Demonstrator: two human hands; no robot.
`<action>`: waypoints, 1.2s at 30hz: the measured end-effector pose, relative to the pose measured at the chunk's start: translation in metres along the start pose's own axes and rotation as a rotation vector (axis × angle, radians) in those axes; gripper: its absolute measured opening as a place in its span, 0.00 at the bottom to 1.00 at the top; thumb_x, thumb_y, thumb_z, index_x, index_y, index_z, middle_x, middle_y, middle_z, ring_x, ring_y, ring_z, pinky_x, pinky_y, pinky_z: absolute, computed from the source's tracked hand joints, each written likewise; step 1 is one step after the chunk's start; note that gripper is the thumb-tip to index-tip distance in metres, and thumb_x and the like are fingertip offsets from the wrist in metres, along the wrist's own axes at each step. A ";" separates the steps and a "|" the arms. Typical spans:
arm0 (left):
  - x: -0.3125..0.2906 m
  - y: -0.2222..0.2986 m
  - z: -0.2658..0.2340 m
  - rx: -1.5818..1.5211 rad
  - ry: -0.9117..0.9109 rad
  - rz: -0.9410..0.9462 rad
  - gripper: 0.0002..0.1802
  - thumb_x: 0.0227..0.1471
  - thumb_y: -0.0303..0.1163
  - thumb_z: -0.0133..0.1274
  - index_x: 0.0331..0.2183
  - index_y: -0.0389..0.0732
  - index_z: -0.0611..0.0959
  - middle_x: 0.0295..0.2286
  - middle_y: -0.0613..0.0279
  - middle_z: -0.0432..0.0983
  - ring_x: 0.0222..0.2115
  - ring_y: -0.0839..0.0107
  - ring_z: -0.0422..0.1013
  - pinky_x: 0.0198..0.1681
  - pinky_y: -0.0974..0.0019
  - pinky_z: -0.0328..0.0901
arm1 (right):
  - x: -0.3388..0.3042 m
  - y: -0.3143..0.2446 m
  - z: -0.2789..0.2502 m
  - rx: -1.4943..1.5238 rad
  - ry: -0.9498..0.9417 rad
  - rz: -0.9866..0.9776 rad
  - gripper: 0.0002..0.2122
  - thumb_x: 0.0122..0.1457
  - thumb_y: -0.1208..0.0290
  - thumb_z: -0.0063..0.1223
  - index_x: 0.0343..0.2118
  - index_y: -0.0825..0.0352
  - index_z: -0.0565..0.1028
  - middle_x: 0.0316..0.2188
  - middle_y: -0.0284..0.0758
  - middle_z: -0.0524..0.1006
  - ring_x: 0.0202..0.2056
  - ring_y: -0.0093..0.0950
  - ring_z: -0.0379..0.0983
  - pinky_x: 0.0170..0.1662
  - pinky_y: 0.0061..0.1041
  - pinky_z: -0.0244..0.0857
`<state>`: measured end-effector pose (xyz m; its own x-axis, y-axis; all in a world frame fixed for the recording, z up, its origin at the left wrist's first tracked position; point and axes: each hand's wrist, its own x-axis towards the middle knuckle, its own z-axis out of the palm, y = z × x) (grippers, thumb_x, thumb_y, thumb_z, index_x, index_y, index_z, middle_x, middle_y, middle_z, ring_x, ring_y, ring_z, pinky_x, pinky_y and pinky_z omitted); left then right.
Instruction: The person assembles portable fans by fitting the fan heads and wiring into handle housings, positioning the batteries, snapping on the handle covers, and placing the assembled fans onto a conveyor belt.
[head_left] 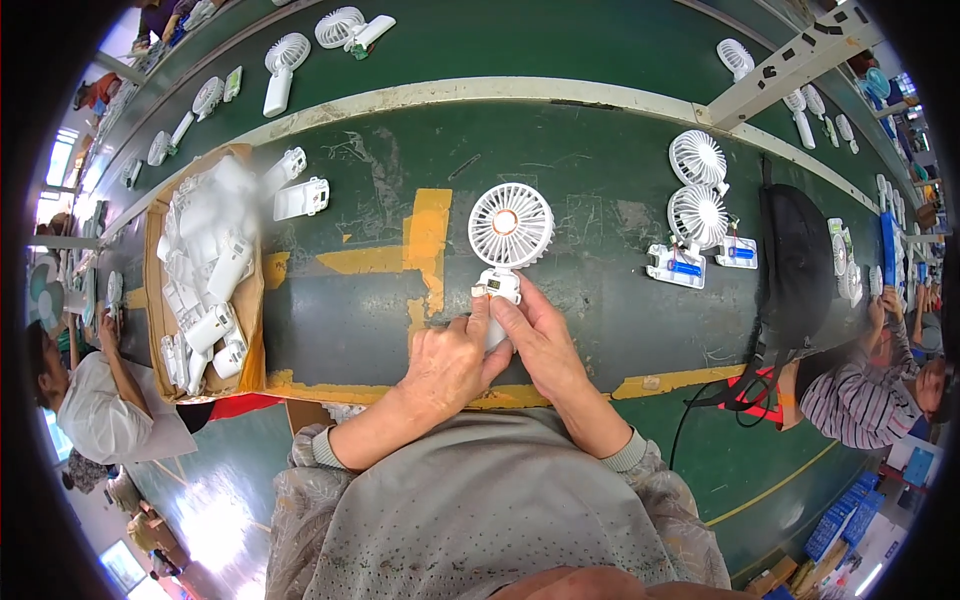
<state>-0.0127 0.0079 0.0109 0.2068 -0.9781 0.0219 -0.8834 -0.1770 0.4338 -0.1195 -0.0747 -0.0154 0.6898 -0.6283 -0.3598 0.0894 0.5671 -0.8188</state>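
A white handheld fan [511,226] lies in front of me, its round grille pointing away and its handle toward my body. My left hand [447,362] closes on the handle from the left, thumb pressed near its upper end. From the right, my right hand [541,335] wraps the same handle, its thumb beside the other one. A small dark window shows on the fan's neck just above the thumbs. Most of the handle is hidden under my fingers.
At the left stands a cardboard box [256,300] of white handle shells, with two loose shells [301,198] beside it. Two fans [697,216] with opened handles and blue cells lie right, near a black bag [800,265]. A metal post [785,65] rises behind; people sit at both sides.
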 end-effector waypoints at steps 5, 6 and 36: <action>-0.002 0.003 0.003 0.030 0.024 0.010 0.34 0.38 0.39 0.60 0.43 0.26 0.71 0.17 0.50 0.73 0.15 0.55 0.72 0.17 0.58 0.65 | 0.004 0.007 -0.002 0.005 0.044 -0.032 0.16 0.59 0.71 0.46 0.50 0.70 0.65 0.38 0.29 0.73 0.37 0.15 0.67 0.41 0.16 0.63; -0.003 0.004 0.002 0.028 0.020 0.005 0.34 0.40 0.41 0.59 0.44 0.25 0.71 0.18 0.50 0.73 0.15 0.56 0.72 0.17 0.59 0.65 | 0.003 0.007 -0.003 0.002 0.043 -0.033 0.16 0.59 0.71 0.46 0.50 0.70 0.65 0.38 0.29 0.73 0.37 0.15 0.67 0.41 0.16 0.63; 0.004 -0.005 0.000 -0.666 -0.193 -0.210 0.21 0.46 0.38 0.52 0.36 0.29 0.71 0.22 0.42 0.74 0.26 0.45 0.72 0.28 0.52 0.67 | -0.009 -0.002 -0.009 0.269 -0.058 -0.035 0.21 0.56 0.68 0.51 0.51 0.72 0.62 0.48 0.45 0.68 0.51 0.34 0.65 0.55 0.34 0.58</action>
<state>-0.0073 0.0047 0.0084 0.2117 -0.9434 -0.2554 -0.3767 -0.3199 0.8693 -0.1330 -0.0750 -0.0146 0.7222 -0.6229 -0.3006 0.2965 0.6715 -0.6791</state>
